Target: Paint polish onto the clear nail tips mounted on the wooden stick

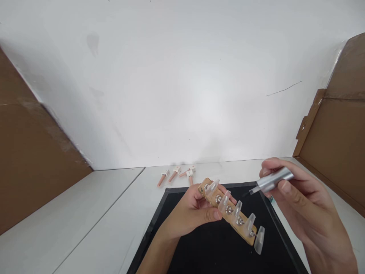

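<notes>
My left hand [196, 211] is closed round a wooden nail-tip stand [245, 234], held tilted above a black mat. Several clear, coffin-shaped false nails [224, 201] stand on its metal posts in a slanting row. Between the thumb and fingers of my right hand [302, 201] is a nail polish brush [275, 180] with a silver cap. Its dark bristles point left toward the stand and appear apart from the false nails. Behind the right hand, a small teal bit of something [270, 198] shows; most of it is hidden.
The black mat [208, 251] lies on a white table [114, 224]. Beyond its far edge lie several pink sticks with white block ends [174, 174]. A white wall [182, 83] rises behind, with brown cardboard panels at left [31, 152] and right [336, 144].
</notes>
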The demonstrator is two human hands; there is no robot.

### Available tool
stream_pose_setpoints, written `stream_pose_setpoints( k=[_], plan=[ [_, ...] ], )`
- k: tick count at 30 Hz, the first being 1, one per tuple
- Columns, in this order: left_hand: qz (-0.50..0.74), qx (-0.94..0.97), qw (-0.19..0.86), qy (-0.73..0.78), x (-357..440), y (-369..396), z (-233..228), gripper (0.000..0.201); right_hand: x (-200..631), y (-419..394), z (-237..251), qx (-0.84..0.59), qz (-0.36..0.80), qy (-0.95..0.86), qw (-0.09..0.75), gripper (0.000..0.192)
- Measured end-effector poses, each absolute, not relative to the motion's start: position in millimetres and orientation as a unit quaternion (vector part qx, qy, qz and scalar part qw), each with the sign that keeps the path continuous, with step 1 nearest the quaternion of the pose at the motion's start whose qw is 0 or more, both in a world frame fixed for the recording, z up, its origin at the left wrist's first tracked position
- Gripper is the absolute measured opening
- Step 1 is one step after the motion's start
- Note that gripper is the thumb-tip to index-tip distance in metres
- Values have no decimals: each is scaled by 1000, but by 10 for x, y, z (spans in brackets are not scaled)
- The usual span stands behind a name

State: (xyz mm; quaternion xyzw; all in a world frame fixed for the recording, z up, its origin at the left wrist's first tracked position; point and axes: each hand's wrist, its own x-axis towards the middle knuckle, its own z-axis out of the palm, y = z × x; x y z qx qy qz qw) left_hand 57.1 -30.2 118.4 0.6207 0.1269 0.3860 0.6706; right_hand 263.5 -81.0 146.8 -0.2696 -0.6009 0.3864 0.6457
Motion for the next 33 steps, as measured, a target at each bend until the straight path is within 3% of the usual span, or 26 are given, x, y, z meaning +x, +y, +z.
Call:
stream_pose_setpoints(
  k=[7, 33],
  plan=[
    [389, 626, 662, 135, 588, -313, 1236, 24, 2530, -874, 1473, -257, 349, -592, 680, 23],
    [381, 618, 676, 124, 634, -365, 1308, 22, 2550, -916, 1524, -291, 312, -643, 636, 25]
  ],
)
